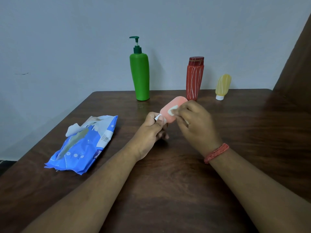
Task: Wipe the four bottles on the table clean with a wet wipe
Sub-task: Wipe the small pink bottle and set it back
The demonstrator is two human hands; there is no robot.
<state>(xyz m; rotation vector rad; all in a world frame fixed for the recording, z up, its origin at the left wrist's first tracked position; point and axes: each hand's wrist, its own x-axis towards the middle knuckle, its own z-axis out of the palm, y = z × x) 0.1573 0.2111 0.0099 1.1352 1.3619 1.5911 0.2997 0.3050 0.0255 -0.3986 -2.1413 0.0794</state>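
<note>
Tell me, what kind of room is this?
Probably a plain room at home: a dark wooden table against a bare grey wall, with toiletry bottles like the green pump bottle on it.

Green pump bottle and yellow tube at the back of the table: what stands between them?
In the head view, the red striped bottle stands upright between the green pump bottle and the yellow tube, apart from both.

The dark wooden table [185, 182] carries a green pump bottle [140, 76], red bottle [194, 79], yellow bottle [222, 85] and blue wipes pack [84, 147].
</note>
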